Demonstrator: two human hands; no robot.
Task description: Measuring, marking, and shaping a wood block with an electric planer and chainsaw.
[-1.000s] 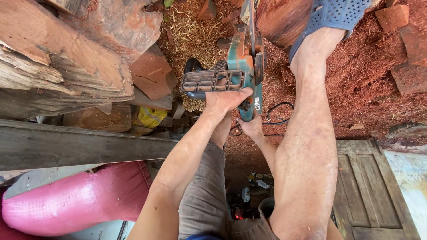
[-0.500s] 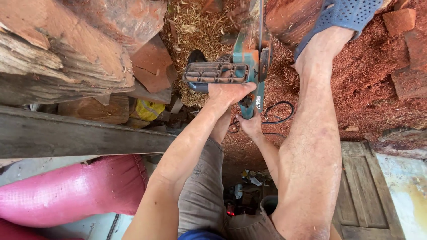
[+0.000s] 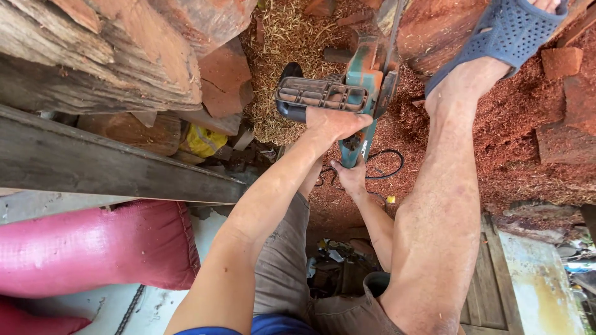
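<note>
chainsaw [image 3: 347, 99] bar cut off at top

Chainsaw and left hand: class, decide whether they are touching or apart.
Touching. The head view shows the left hand pressed on the chainsaw, fingers curled over its front handle with no gap.

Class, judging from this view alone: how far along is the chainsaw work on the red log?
Done: red sawdust and cut blocks already cover the ground. In hand: left hand and right hand grip the chainsaw, whose bar meets the red log under the sandalled foot. Left: the log looks uncut through; cut depth is hidden.
</note>
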